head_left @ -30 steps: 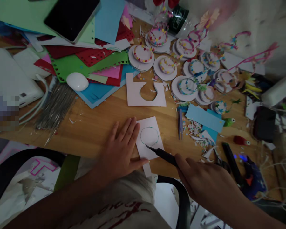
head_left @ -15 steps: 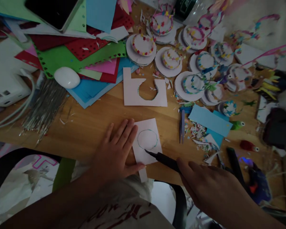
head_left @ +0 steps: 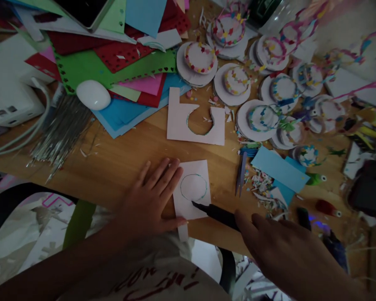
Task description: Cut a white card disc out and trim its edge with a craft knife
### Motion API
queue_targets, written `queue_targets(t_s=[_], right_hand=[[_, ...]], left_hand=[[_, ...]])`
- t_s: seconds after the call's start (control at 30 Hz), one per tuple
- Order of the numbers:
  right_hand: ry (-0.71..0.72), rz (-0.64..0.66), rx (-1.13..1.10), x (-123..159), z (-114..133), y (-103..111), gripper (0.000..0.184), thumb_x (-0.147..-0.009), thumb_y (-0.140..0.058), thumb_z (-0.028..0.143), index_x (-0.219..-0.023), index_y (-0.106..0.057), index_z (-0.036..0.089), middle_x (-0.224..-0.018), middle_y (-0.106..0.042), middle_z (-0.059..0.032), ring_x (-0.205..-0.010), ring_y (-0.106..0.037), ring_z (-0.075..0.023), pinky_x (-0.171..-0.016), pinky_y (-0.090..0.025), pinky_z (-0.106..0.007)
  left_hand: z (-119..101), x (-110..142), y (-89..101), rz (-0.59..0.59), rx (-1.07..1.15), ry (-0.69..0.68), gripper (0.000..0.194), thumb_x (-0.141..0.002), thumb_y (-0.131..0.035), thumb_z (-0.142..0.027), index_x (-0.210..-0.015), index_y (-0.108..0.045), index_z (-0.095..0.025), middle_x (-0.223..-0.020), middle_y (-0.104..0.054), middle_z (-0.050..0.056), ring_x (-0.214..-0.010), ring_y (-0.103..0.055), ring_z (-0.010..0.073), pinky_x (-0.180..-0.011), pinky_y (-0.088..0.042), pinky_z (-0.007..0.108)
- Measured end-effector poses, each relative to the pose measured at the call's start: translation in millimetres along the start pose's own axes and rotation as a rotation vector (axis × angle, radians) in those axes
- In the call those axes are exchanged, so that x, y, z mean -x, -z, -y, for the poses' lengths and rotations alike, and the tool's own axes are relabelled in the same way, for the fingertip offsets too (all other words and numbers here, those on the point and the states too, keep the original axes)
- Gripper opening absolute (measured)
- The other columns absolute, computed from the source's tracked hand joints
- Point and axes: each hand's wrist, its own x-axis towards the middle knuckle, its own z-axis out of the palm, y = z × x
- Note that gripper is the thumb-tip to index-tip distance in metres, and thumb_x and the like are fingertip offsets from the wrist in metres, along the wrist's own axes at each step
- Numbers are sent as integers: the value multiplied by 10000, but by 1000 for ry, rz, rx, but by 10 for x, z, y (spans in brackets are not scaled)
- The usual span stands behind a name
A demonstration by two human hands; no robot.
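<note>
My left hand (head_left: 158, 194) lies flat with fingers spread on the left side of a small white card (head_left: 202, 171), pressing it to the table. A circle (head_left: 193, 187) outlined in thin green-blue is on the card. My right hand (head_left: 275, 242) grips a black craft knife (head_left: 221, 214), its slim pointed tip at the card just below the circle. The tip is too small to tell whether it touches. Farther back lies another white piece (head_left: 177, 129) with a round cut-out open at its top.
Several decorated round white pieces (head_left: 260, 119) crowd the back right. Tweezers (head_left: 241, 173), paper scraps (head_left: 263, 184) and blue paper (head_left: 280, 167) lie right of the card. Coloured sheets (head_left: 84, 67), a white egg-shaped object (head_left: 93, 95) and a wire bundle (head_left: 62, 129) are at left.
The knife tip has moved from the circle's lower edge to slightly below it. My left hand stays on the card. The whole view has shifted a little.
</note>
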Motion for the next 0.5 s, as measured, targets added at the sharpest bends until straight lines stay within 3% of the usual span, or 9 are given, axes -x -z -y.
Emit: queue_targets(t_s=[0.5], right_hand=[[199,8,149,-240,-325,175,524,-501,-557,29,-1002,-542,180,-582,-557,14,-436,-535,-194,-509,-264,-323]], left_hand=[[-5,-3,43,19,56,17,953,-856,-386,-747,-1533,-253,-89,-1615,-223,118,-1487,-184,332,-1214,-20,536]])
